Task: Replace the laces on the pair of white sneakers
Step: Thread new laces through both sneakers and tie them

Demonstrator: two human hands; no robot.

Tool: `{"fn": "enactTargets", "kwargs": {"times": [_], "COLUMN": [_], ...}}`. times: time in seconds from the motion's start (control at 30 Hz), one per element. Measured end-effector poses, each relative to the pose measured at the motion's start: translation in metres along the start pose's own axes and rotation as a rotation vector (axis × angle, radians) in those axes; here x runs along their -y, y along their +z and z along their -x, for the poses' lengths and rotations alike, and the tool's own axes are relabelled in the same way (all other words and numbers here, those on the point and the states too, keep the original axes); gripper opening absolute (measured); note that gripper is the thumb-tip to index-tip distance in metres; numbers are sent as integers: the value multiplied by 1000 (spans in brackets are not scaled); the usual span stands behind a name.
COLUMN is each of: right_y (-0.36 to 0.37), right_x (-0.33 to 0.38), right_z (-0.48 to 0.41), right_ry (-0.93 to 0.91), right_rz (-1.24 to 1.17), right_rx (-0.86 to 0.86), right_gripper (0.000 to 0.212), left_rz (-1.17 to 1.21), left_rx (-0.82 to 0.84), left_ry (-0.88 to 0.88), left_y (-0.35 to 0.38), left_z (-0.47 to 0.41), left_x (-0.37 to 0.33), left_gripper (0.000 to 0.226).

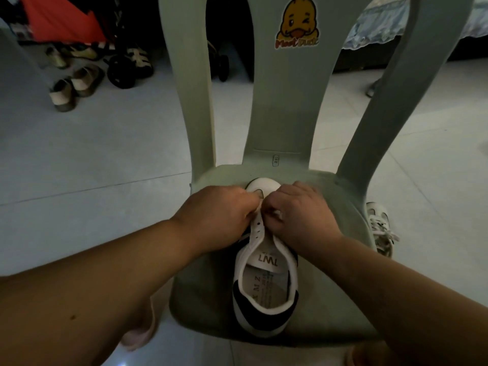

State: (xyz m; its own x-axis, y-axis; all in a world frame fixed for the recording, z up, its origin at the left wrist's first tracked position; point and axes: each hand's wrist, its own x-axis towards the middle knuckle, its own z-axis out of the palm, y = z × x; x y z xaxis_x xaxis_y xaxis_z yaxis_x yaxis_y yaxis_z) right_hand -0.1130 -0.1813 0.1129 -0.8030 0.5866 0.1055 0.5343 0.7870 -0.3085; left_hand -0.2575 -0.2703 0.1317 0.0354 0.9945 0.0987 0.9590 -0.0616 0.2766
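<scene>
On the seat of the pale green plastic chair (206, 291), the white leather sneaker with a dark heel panel (264, 286) lies toe away. The left hand (224, 207) pinches its eyelet strip (257, 228); the right hand (301, 210) pinches what seems a white lace end (277, 213). Knuckles hide the lowest eyelets, so a hole could get skipped.

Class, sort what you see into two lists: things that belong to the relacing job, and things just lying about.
Job: white sneaker on the chair, unlaced eyelets showing; left hand and right hand, both pinching at its front eyelets; second sneaker, laced, on the floor; green chair, holding the shoe.
Lying about: brown shoes; strapped sandal; duck sticker on the chair back.
</scene>
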Motion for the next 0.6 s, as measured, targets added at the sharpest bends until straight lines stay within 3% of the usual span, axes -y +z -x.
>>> {"fn": "enactTargets", "kwargs": {"times": [0.13,0.23,0.37,0.6], "right_y": [-3,-4,-2,2], "right_x": [-5,-4,-4,-1], "right_z": [-4,-4,-2,0], "right_ry": [20,72,91,3], "right_rz": [-140,-240,-277,-210], "right_rx": [91,83,18,-69], "right_gripper": [12,10,7,12], "left_rz": [347,542,527,607], "left_rx": [227,313,370,348], "left_ry": [-483,-701,-697,-722], "left_y": [-2,-4,-7,-11], "left_z": [-8,-18,-25,-30], "left_x": [-4,-4,-4,4], "left_gripper": [27,42,43,23]}}
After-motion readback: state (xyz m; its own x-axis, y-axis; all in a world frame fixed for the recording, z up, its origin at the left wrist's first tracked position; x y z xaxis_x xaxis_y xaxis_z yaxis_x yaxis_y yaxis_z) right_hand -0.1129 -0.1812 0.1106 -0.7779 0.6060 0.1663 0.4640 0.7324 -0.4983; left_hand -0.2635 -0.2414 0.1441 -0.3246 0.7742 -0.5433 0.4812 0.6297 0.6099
